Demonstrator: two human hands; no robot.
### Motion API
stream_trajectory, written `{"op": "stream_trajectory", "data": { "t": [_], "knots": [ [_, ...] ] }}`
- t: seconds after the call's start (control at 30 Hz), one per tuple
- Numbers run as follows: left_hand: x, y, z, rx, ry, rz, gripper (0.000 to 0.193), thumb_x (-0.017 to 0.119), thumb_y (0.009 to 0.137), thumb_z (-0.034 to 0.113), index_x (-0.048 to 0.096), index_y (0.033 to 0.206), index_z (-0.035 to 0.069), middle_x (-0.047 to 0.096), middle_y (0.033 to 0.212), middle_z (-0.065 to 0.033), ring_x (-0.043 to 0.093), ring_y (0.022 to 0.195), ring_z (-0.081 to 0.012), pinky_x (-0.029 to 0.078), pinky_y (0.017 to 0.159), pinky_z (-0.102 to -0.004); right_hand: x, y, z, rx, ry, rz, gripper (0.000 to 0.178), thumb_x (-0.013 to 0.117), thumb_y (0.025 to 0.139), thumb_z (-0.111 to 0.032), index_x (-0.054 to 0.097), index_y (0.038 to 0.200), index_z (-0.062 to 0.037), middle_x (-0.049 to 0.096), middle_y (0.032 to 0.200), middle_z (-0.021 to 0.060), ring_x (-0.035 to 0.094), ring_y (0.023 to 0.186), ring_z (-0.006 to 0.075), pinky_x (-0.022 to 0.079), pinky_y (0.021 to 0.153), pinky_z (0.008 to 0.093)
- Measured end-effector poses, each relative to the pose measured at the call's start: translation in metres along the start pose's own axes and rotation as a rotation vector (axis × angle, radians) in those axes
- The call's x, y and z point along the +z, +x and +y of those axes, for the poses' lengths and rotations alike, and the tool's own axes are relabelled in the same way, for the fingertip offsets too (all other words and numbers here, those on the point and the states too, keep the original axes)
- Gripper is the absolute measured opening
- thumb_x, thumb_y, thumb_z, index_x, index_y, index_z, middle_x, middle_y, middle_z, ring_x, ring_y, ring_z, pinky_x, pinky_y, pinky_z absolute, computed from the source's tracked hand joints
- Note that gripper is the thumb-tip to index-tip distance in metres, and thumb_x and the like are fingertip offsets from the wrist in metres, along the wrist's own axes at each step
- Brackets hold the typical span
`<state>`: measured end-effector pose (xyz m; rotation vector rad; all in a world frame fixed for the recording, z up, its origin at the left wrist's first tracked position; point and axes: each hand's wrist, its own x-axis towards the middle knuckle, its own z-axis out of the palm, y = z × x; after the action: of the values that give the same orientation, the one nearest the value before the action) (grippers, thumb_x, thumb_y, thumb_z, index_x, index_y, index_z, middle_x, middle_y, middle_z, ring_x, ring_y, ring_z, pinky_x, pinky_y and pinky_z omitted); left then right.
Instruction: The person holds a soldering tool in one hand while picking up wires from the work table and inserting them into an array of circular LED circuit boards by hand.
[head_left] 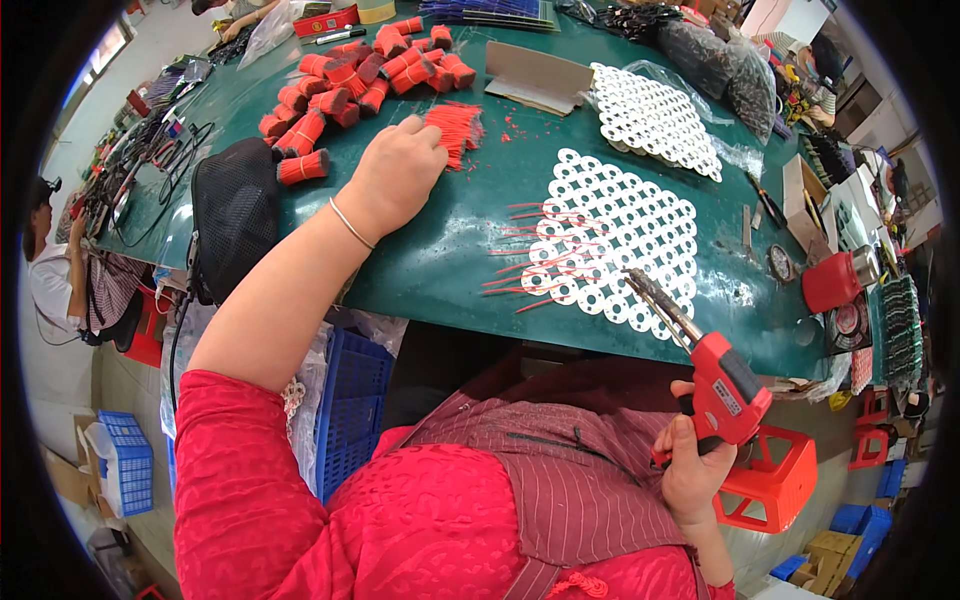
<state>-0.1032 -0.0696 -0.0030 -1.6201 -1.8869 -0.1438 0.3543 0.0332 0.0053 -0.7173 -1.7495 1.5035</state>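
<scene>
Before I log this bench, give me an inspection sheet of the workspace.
Surface: glossy green tabletop, small red flecks farther back.
Things: white perforated sheet of joined rings, thin red wires across its left side; similar white sheet behind; red wire bundles.
Clutter: black mesh pouch, folded brown cardboard.
Left grip: at a loose red wire pile; pinch unclear.
Right grip: closed on a red-and-black pistol-shaped soldering tool.
Cables: thin black cable hanging near the pouch.
Surroundings: red plastic stool, blue plastic crate, person far left.

The scene was brightly lit
Glare spotted the green counter; fisheye distortion bowed edges toward the dark rim.
</scene>
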Motion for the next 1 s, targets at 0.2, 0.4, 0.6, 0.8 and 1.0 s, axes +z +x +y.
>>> {"op": "stream_trajectory", "data": {
  "t": [0.2,0.4,0.6,0.8,1.0],
  "knots": [
    [0.002,-0.006,0.001,-0.084,-0.074,0.103,0.004,0.068,0.080,0.004,0.067,0.082,0.007,0.062,0.090,-0.0062,0.059,0.090,-0.0264,0.052,0.082,-0.0383,-0.001,-0.001,0.003,-0.018,-0.056,-0.007,0.034,0.056,0.104,-0.004,0.050,0.136,0.0046,0.063,0.131,0.0182,0.056,0.064,0.0078,0.052,0.056,0.0255],
    [-0.005,-0.007,0.006,-0.101,-0.043,0.122,0.016,0.066,0.082,0.003,0.068,0.098,0.007,0.066,0.096,-0.0065,0.061,0.095,-0.0268,0.049,0.087,-0.0389,-0.001,0.000,0.002,-0.007,-0.008,0.000,0.039,0.058,0.102,0.000,0.048,0.140,0.0042,0.064,0.131,0.0200,0.057,0.065,0.0077,0.053,0.057,0.0253],
    [-0.012,-0.006,0.016,-0.092,-0.054,0.107,0.023,0.062,0.083,0.001,0.068,0.104,0.006,0.066,0.099,-0.0074,0.061,0.098,-0.0276,0.048,0.088,-0.0402,0.003,0.000,0.002,0.004,-0.025,0.008,0.035,0.054,0.105,-0.003,0.048,0.138,0.0045,0.062,0.132,0.0184,0.055,0.065,0.0076,0.052,0.057,0.0258],
    [-0.033,0.003,0.025,-0.032,-0.181,0.067,0.021,0.060,0.083,-0.002,0.072,0.099,0.004,0.066,0.095,-0.0088,0.062,0.093,-0.0302,0.048,0.086,-0.0413,0.001,0.001,0.003,-0.003,-0.026,-0.004,0.033,0.056,0.106,-0.006,0.048,0.136,0.0044,0.061,0.133,0.0184,0.056,0.066,0.0080,0.053,0.058,0.0263],
    [-0.047,0.006,0.028,-0.022,-0.275,-0.225,0.021,0.060,0.082,-0.002,0.076,0.095,0.004,0.067,0.091,-0.0114,0.065,0.088,-0.0322,0.049,0.083,-0.0421,-0.002,-0.001,0.005,0.010,-0.002,0.003,0.029,0.057,0.105,-0.006,0.051,0.132,0.0045,0.061,0.133,0.0188,0.056,0.067,0.0084,0.053,0.058,0.0263]
  ]
}}
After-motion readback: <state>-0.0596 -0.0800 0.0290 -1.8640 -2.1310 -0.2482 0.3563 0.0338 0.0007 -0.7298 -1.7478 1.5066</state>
